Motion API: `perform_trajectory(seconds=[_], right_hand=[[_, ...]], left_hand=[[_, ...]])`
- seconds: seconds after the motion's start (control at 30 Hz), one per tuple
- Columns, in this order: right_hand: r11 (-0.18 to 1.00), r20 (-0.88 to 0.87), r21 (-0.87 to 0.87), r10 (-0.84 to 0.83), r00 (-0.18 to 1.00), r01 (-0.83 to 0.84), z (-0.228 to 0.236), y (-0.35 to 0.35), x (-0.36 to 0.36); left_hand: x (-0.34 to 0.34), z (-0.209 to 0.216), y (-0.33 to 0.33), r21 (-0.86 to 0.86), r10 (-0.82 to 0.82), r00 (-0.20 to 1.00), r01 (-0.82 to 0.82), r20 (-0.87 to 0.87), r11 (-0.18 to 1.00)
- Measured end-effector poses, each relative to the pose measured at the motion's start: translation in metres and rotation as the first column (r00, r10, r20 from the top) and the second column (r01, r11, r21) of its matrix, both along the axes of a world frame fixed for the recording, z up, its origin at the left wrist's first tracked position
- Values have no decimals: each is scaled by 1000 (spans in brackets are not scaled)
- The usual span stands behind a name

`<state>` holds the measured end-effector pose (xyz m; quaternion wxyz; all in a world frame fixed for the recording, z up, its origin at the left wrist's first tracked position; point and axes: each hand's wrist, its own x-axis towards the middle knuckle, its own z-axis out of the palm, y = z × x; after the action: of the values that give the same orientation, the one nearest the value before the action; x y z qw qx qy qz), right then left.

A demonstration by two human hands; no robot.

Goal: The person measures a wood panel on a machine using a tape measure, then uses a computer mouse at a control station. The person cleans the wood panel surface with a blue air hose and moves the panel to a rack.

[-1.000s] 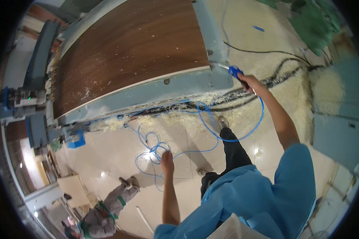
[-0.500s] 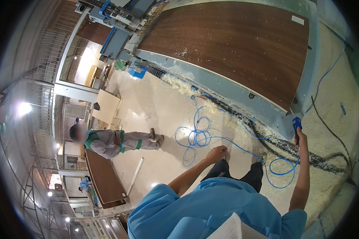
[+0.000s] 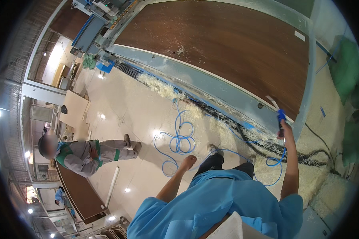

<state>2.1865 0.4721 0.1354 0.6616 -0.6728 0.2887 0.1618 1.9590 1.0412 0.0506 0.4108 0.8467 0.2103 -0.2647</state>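
My right hand (image 3: 285, 132) is wrapped round the handle of a blue air blow gun (image 3: 281, 115). Its thin nozzle points up over the near right corner of a large dark brown wood-grain panel (image 3: 227, 44). The panel lies on a grey-blue machine bed (image 3: 215, 81), with pale shavings scattered on its top. From the gun a blue air hose (image 3: 179, 144) trails down and lies in loops on the floor. My left hand (image 3: 188, 162) hangs to the left, fingers curled closed, beside the hose loops; no object shows in it.
Piles of shavings (image 3: 159, 85) and dark cables (image 3: 263, 145) run along the machine's foot. A person (image 3: 85, 156) in grey and green stands at left, near a leaning brown panel (image 3: 81, 191) and a white strip (image 3: 113, 184) on the floor. Green sacks (image 3: 345, 69) stand at right.
My view has shifted, and the panel and the person appear farther left. The blow gun's nozzle has come over the panel's corner. My left hand has swung out to the left.
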Motion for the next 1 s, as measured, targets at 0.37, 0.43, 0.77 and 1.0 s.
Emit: perform_trajectory(seconds=[0.37,0.43,0.77,1.0], right_hand=[[631,-23,366,-729,684,684,29,71,154],[921,-8,226,-323,946,316,33,117,174],[660,-62,403,-672,738,634,20,212,420],[868,190,59,-494,848,492,62,139,564]], left_hand=[[33,38,183,-191,537,843,-529,-11,827],[52,28,204,-134,527,846,-533,-84,835],[297,106,222,85,36,903,-79,429,993],[633,129,207,245,-402,514,347,758,905]])
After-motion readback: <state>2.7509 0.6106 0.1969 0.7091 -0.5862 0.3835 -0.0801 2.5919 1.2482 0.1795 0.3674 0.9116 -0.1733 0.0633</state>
